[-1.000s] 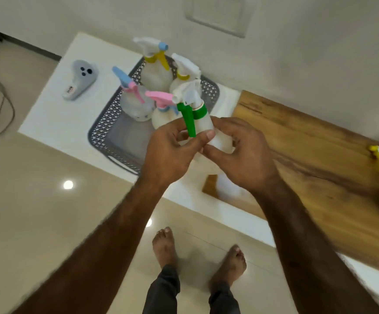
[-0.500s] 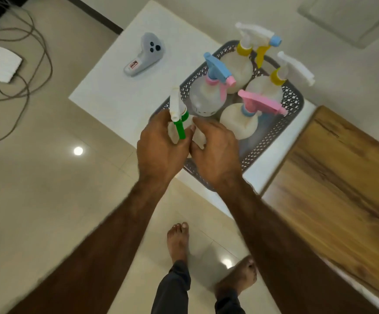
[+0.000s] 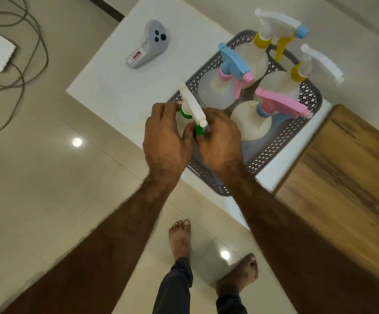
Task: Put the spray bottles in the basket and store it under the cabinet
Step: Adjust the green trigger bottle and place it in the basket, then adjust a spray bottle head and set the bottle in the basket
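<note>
The green-trigger bottle [image 3: 194,105] is in the middle of the frame, over the left corner of the basket [image 3: 274,152]. The left hand [image 3: 165,139] and right hand [image 3: 220,137] both wrap round it. It may catch the rim and tip out, or bump the blue-topped bottle [image 3: 235,63] beside it and knock it over.

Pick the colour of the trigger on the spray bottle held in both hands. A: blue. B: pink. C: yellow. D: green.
D: the spray bottle gripped between the left hand and the right hand shows a green trigger and a green collar under its white head.
</note>
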Available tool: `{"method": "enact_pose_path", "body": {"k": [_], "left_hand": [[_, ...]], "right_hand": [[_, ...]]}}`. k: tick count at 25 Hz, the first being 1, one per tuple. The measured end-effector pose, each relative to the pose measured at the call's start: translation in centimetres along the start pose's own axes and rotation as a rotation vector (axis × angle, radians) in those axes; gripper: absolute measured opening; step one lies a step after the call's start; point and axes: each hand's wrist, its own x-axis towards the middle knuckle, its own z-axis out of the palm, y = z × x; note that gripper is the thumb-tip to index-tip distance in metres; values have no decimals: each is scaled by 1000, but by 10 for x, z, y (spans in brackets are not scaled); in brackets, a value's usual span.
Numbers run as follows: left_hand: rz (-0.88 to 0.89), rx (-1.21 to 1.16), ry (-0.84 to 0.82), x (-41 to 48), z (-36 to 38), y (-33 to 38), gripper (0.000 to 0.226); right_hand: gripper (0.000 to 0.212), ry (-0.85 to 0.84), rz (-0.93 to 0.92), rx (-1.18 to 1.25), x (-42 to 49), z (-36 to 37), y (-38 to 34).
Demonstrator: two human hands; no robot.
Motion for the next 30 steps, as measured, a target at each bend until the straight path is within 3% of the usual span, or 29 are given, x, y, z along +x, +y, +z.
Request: {"method": "enact_pose_path", "body": {"k": [6,9,13,17,25,30], "left_hand": [[-22,16,46,-7,3,-2,52],[-92,22,76,-24,-7,0,57],[74,-103,132,-82,2,29,25],[218,-178,-20,-126,42,98,7],[552,-280,-396,-201,146,265,14],[409,-287,-714,-269,221,347,21]], "right_hand": [[45,-70,43,-67,-13,-5,-4],[37,-34,50,-11,-34,-26,-4],[27,57,39,-1,-75,-63,13],[24,238,139,43,-111,-111,52],[17,643,462,114,-203,-253,202],[24,787,593,-7,-263,-325,293]]}}
